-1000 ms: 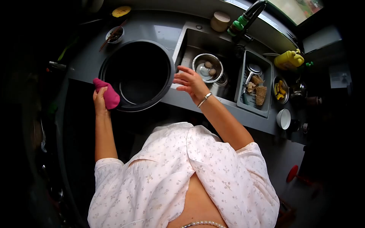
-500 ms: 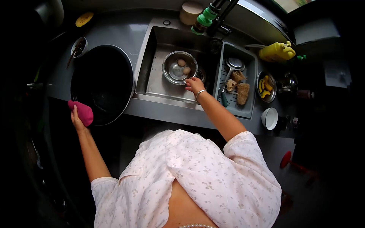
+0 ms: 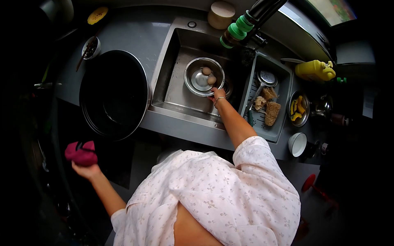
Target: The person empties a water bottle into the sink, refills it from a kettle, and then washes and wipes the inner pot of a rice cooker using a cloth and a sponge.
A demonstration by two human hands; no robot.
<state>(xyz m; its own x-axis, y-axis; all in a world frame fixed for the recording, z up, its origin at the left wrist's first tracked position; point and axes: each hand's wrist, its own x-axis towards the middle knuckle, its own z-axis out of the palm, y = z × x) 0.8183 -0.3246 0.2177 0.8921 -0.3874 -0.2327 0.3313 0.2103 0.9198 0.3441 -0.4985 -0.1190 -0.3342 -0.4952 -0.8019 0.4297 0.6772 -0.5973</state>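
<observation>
My left hand (image 3: 87, 169) is closed on a pink cloth pad (image 3: 81, 154), held to the left of my body, below the big dark pot (image 3: 143, 107). In the sink (image 3: 172, 96) sits a round steel bowl (image 3: 192, 84) holding two brown eggs (image 3: 209, 75) that appear to lie in clear water. Fingers of my right hand (image 3: 218, 95) grip the bowl's lower right rim; the thumb is partly hidden.
Right of the sink, a grey drain tray (image 3: 257, 65) carries a peeler-like metal tool and loofah pieces (image 3: 271, 113). Beyond it are a yellow bottle (image 3: 315, 70), a bowl of yellow slices (image 3: 299, 108) and a white bowl (image 3: 297, 144). A faucet with green fittings (image 3: 238, 30) overhangs the sink.
My left hand has come away from the pot's edge with the pink pad, moving down. My right hand, above the bowl's rim before, now grips it. The view has shifted slightly.
</observation>
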